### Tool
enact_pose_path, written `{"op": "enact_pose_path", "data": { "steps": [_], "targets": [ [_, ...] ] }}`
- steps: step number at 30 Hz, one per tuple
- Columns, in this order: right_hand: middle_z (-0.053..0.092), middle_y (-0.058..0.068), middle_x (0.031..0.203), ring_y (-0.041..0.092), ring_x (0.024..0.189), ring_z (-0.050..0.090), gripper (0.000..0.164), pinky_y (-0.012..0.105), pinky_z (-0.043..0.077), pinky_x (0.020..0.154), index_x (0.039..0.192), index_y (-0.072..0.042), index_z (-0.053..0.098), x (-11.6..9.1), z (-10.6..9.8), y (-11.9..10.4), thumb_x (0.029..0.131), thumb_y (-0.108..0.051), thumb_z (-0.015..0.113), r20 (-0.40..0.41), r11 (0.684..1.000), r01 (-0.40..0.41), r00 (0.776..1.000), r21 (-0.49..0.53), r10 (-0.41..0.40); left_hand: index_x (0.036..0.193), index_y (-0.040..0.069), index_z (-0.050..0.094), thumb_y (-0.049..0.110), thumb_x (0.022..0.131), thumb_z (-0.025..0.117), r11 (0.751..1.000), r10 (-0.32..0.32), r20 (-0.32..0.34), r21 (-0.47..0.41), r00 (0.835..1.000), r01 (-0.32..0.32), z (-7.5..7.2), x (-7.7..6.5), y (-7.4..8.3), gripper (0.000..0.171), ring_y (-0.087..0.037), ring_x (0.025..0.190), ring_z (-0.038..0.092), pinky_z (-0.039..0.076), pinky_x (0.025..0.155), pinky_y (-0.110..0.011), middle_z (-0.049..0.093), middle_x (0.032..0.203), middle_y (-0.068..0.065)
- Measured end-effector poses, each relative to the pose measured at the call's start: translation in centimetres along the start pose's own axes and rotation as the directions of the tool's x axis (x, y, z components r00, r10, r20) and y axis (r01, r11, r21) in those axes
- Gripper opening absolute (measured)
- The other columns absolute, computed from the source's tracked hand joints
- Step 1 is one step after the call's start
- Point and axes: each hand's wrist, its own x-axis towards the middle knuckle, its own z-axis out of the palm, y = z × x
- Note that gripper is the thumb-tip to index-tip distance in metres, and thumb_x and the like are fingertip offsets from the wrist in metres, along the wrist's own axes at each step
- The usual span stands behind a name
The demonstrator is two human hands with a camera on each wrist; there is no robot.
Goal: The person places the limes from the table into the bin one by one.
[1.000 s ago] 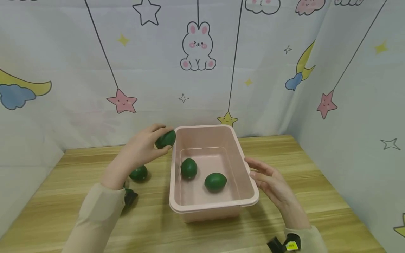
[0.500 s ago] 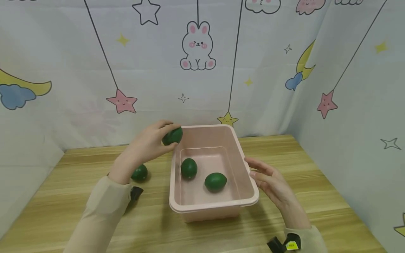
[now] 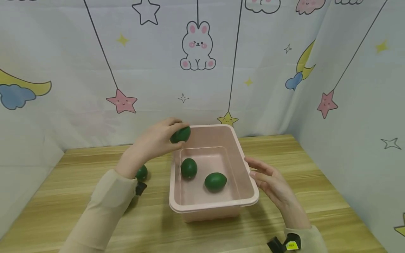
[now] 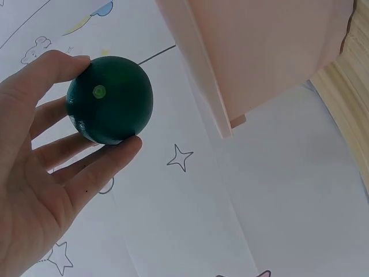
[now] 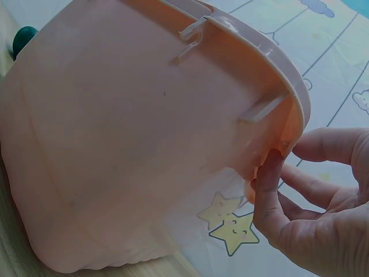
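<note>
Likely loading: left hand [image 3: 158, 137] grips green fruit [image 3: 181, 135] at bin [image 3: 212, 207] far-left corner, right hand [image 3: 273, 184] loosely touches bin; next, lower inside.

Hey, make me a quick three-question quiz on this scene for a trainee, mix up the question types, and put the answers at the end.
1. How many green fruits lie on the floor of the pink bin?

2. True or false: the right hand is holding a green fruit.

3. In the head view, at which corner of the pink bin does the fruit held by the left hand appear?
A) near right
B) far left
C) far right

Key:
1. Two.
2. False; its fingers are at the pink bin's rim.
3. B
</note>
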Motion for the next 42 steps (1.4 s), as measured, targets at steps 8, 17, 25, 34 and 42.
{"op": "enact_pose_path", "data": {
  "steps": [8,17,25,34,42],
  "targets": [
    [0.054,-0.004,0.132,0.01,0.117,0.058,0.048,0.024,0.051,0.097,0.142,-0.001,0.043,0.0,0.0,0.0,0.095,-0.004,0.053,0.001,1.0,0.003,1.0,-0.004,-0.003,0.136,0.016,0.054,0.025,0.084,0.071,1.0,0.016,0.057,0.003,0.998,-0.016,-0.2,1.1,0.6,0.055,-0.028,0.116,0.058,0.051,0.097,-0.045,0.055,0.132,-0.01],
    [0.054,-0.004,0.132,0.01,0.117,0.058,0.048,0.024,0.051,0.096,0.142,-0.001,0.042,0.1,0.0,0.1,0.095,-0.004,0.053,-0.003,1.0,0.005,1.0,-0.009,-0.005,0.137,0.016,0.054,0.027,0.086,0.07,0.999,0.039,0.129,0.026,0.991,-0.043,-0.3,2.6,1.6,0.055,-0.026,0.116,0.057,0.05,0.096,-0.042,0.054,0.133,-0.009],
    [0.054,-0.004,0.132,0.01,0.117,0.058,0.049,0.024,0.051,0.096,0.142,0.0,0.041,0.2,0.0,0.1,0.095,-0.004,0.053,-0.005,1.0,0.005,1.0,-0.009,-0.005,0.135,0.017,0.056,0.027,0.085,0.07,0.997,0.069,0.179,0.024,0.981,-0.075,0.0,3.5,2.1,0.053,-0.025,0.112,0.057,0.051,0.094,-0.04,0.055,0.131,-0.009],
    [0.054,-0.004,0.132,0.011,0.116,0.058,0.049,0.024,0.051,0.096,0.142,0.0,0.041,0.2,0.0,0.1,0.095,-0.004,0.053,0.0,1.0,0.009,1.0,-0.009,-0.009,0.133,0.018,0.057,0.026,0.085,0.069,0.989,0.126,0.222,0.047,0.967,-0.139,1.0,4.5,2.5,0.05,-0.024,0.109,0.059,0.051,0.093,-0.039,0.056,0.128,-0.008],
    [0.054,-0.004,0.132,0.01,0.117,0.058,0.05,0.024,0.051,0.096,0.143,0.0,0.04,0.3,0.0,0.2,0.095,-0.005,0.054,-0.013,1.0,0.001,1.0,-0.025,-0.002,0.133,0.016,0.057,0.024,0.085,0.068,0.98,0.177,0.251,0.045,0.952,-0.194,1.6,5.1,3.0,0.05,-0.023,0.108,0.059,0.051,0.091,-0.038,0.058,0.126,-0.009]
  ]
}}
